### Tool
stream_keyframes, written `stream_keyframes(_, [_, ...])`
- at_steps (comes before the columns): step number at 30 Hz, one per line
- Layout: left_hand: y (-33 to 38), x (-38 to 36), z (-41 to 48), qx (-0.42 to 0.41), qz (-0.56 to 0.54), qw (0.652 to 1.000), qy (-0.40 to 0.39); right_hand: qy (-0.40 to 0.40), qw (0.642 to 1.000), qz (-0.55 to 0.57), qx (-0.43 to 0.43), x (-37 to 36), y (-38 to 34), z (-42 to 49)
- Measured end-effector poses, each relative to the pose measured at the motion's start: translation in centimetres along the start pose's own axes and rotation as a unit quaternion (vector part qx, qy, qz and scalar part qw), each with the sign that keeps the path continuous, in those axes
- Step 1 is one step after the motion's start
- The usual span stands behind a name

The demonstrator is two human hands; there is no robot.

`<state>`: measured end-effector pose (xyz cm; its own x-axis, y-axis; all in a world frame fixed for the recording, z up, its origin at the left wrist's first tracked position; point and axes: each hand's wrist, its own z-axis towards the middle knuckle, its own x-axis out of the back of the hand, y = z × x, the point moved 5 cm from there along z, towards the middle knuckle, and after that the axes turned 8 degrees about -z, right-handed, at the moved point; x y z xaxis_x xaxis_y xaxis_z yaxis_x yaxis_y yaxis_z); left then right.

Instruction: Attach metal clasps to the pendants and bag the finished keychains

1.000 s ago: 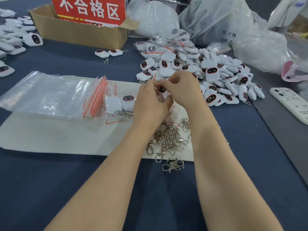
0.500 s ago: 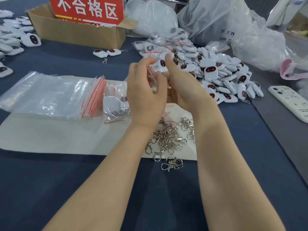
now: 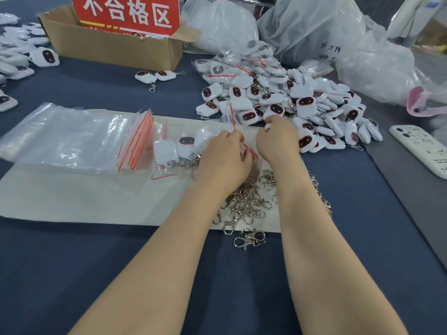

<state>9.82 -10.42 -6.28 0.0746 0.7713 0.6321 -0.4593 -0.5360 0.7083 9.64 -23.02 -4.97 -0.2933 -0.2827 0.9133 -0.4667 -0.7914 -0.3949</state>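
Observation:
My left hand (image 3: pixel 225 157) pinches the red-striped lip of a clear zip bag (image 3: pixel 242 123) just above the white mat (image 3: pixel 72 197). Curled on the bag's other side, my right hand (image 3: pixel 278 140) sits at the near edge of the pile of white pendants (image 3: pixel 307 102). A white piece shows at its fingertips. Left of my left hand lies a filled bag (image 3: pixel 176 148) holding two pendants with clasps. A heap of metal clasps (image 3: pixel 246 204) lies under my wrists, and two loose clasps (image 3: pixel 250 238) rest just off the mat.
A stack of empty zip bags (image 3: pixel 72 139) lies on the mat's left. Behind stand a cardboard box (image 3: pixel 116 47) with a red sign (image 3: pixel 128 13), two keychains (image 3: pixel 154 76) and large plastic sacks (image 3: pixel 326 32). A white phone (image 3: pixel 420 151) lies right, more pendants (image 3: pixel 19 56) far left.
Both hands came down from mid-air to the mat with the zip bag. They have spread apart, the right hand reaching to the pile's edge.

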Motion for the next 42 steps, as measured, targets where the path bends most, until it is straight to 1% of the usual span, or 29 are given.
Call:
stream_keyframes(2, [-0.1,0.1,0.0,0.011,0.001,1.000,0.012,0.003,0.999,0.040,0.010,0.3,-0.6,-0.2])
stream_keyframes(3, [-0.2,0.1,0.0,0.015,0.004,1.000,0.018,-0.009,0.999,0.041,0.020,0.4,-0.8,-0.2])
stream_keyframes(5, [-0.4,0.2,0.0,0.022,0.011,0.999,0.028,-0.063,0.997,0.012,0.050,0.3,-1.1,-0.4])
stream_keyframes(7, [-0.6,0.2,0.0,0.030,0.015,0.999,0.029,-0.116,0.990,0.012,0.079,0.4,-1.5,-0.7])
stream_keyframes(9, [-0.7,0.3,0.0,0.033,0.017,0.999,0.028,-0.158,0.981,0.027,0.110,0.7,-1.9,-1.0])
stream_keyframes(12, [-0.6,0.4,0.1,0.035,0.016,0.999,0.026,-0.201,0.971,-0.020,0.129,0.6,-2.2,-1.2])
stream_keyframes(14, [-0.7,0.6,0.1,0.039,0.006,0.999,0.036,-0.188,0.975,-0.045,0.107,0.4,-1.8,-1.0])
stream_keyframes(16, [-0.7,0.7,0.0,0.043,0.000,0.998,0.040,-0.152,0.985,-0.042,0.071,0.2,-1.2,-0.7])
stream_keyframes(18, [-0.7,0.7,0.0,0.040,0.009,0.999,0.034,-0.089,0.995,0.018,0.041,0.2,-0.8,-0.4])
stream_keyframes(19, [-0.7,0.6,0.0,0.039,0.013,0.999,0.030,-0.062,0.994,0.084,0.031,0.0,-0.7,-0.3])
stream_keyframes(20, [-0.7,0.6,0.1,0.038,0.014,0.999,0.027,-0.046,0.982,0.183,0.023,-0.2,-0.7,-0.2])
stream_keyframes(21, [-0.7,0.6,0.1,0.036,0.014,0.999,0.026,-0.045,0.954,0.296,0.011,-0.5,-0.9,-0.4])
stream_keyframes(23, [-0.7,0.6,0.1,0.034,0.010,0.999,0.026,-0.076,0.872,0.484,-0.013,-1.3,-1.3,-0.7])
stream_keyframes(24, [-0.7,0.6,0.1,0.035,0.006,0.999,0.026,-0.092,0.835,0.543,-0.024,-1.7,-1.4,-0.8])
stream_keyframes(25, [-0.7,0.5,0.1,0.035,0.002,0.999,0.027,-0.103,0.805,0.583,-0.035,-1.9,-1.5,-0.8])
stream_keyframes(26, [-0.8,0.5,0.1,0.036,-0.002,0.999,0.028,-0.106,0.784,0.610,-0.045,-2.1,-1.5,-0.8])
stream_keyframes(27, [-0.8,0.4,0.1,0.035,-0.004,0.999,0.028,-0.105,0.767,0.631,-0.052,-2.3,-1.5,-0.7])
stream_keyframes(29, [-1.0,0.3,0.1,0.035,-0.007,0.999,0.030,-0.100,0.746,0.655,-0.063,-2.4,-1.3,-0.5])
stream_keyframes(31, [-1.1,0.3,0.2,0.033,-0.012,0.999,0.034,-0.104,0.742,0.659,-0.064,-2.5,-1.4,-0.5])
stream_keyframes(40, [-1.3,0.2,0.3,0.026,-0.015,0.999,0.044,-0.097,0.779,0.619,-0.024,-2.2,-1.7,-0.6])
stream_keyframes(42, [-1.3,0.2,0.4,0.024,-0.017,0.999,0.044,-0.097,0.781,0.617,-0.017,-2.2,-1.8,-0.7])
